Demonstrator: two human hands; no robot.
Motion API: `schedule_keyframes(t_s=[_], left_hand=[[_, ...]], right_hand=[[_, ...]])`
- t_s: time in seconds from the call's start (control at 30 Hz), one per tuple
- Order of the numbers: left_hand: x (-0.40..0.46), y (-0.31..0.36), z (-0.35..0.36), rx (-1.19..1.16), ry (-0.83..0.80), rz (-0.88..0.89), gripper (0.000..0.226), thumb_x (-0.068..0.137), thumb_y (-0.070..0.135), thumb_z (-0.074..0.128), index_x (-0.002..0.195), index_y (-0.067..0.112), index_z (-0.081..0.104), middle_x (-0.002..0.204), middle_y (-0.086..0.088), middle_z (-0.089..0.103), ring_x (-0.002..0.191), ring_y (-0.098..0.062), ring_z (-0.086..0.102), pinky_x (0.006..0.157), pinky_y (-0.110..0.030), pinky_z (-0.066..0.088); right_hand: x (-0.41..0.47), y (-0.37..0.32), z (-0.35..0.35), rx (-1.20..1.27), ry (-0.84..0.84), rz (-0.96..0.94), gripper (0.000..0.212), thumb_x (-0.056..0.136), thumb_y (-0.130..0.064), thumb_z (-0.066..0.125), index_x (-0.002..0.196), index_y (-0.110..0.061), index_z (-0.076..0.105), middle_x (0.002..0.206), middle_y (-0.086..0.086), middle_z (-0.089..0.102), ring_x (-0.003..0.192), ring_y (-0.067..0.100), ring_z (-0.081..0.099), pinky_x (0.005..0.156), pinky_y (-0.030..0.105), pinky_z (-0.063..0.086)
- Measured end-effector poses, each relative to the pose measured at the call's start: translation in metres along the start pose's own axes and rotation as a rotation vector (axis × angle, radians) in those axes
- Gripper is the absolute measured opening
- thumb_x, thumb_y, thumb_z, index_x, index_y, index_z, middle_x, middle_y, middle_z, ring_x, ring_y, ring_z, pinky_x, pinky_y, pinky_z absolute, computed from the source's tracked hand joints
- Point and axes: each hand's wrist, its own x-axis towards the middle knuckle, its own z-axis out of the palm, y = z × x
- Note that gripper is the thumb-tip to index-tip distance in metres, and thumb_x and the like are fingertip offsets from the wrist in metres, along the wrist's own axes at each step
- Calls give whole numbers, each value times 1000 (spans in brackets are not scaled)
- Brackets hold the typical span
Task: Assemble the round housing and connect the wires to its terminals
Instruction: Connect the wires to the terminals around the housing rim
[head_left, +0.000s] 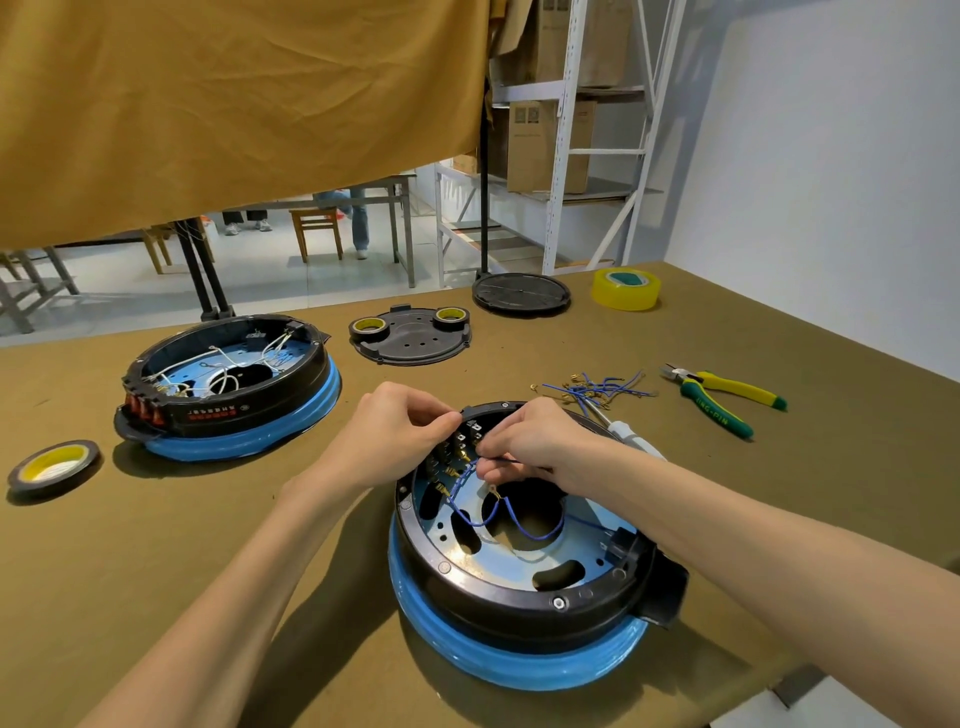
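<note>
The round housing (519, 561) sits on the table (156, 545) right in front of me, black ring over a blue base, open side up with its blue metal plate showing. Blue wires (488, 514) loop across the plate from the terminals (457, 457) along the far-left inner wall. My left hand (395, 436) rests at the housing's far rim, its fingers (441, 415) pinched together on something small and dark at the terminal block. My right hand (535, 447) reaches in from the right, fingers curled around a thin dark wire just beside the terminals; it hides part of the far rim.

Just behind my right hand lies a screwdriver (628, 434), and beyond it a bundle of spare wires (597, 389). Further right are green-and-yellow pliers (722, 395). To the left stands a second housing (228, 384) with white wires inside, and near it a tape roll (52, 467). Behind lie a black cover plate (410, 338) carrying two small tape rolls, a black round lid (521, 293) and a yellow tape roll (626, 288).
</note>
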Motion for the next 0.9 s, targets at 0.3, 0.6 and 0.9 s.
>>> schedule_keyframes(t_s=[0.3,0.6,0.9], left_hand=[[-1,2,-1,19,-1,14,22,99,33,65,112,21,79,98,9,77,92,0,68,77,-16,53],[-2,2,6,42,58,10,21,99,34,65,109,24,80,92,13,76,84,3,67,66,-9,49],[-1,3,6,96,58,29,20,99,33,64,107,24,80,89,14,75,81,3,67,62,-8,46]], right_hand=[[2,3,1,-84,7,-72,5,93,6,67,88,5,67,61,16,71,53,21,69,53,26,60],[0,12,6,-599,156,-410,21,89,-3,62,73,0,75,52,2,69,44,14,66,47,21,53],[2,11,2,-579,131,-428,18,95,-7,67,80,-2,74,58,7,72,47,14,67,50,21,54]])
